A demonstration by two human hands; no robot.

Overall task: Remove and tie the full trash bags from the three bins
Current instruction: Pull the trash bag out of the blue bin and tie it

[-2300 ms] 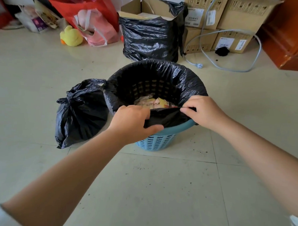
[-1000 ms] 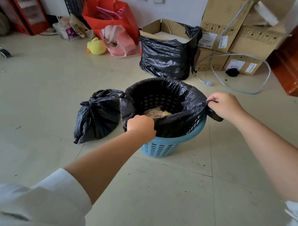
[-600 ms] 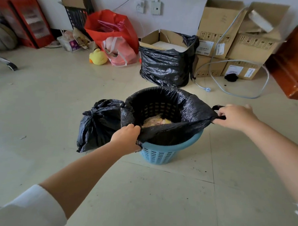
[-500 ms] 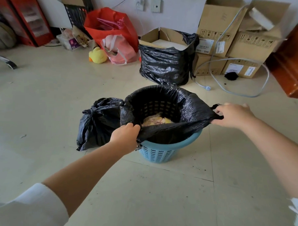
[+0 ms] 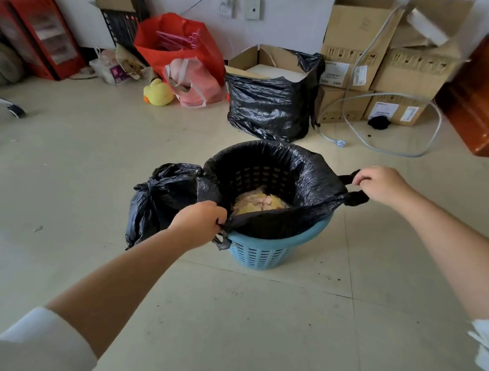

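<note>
Two hands are on the thin black plastic liner bag (image 5: 308,177) that sits in the round light-blue slotted plastic bin (image 5: 258,253) on the pale tiled floor (image 5: 259,326). The left hand (image 5: 199,222) is closed tight around a bunched bit of the liner's near edge at the bin's left side, and the right hand (image 5: 382,184) is curled shut around a handle loop of the same bag, stretched out past the bin's right side. The near edge is already off the rim so the blue shows there, while the far edge is folded over it. Yellowish crumpled trash (image 5: 260,203) lies low inside. A knotted black plastic trash bag (image 5: 158,198) rests on the floor touching the bin's left side. Farther back there's a cardboard box (image 5: 269,102) wrapped in another black bag, plus a yellow plush duck (image 5: 157,93) near the wall.
</note>
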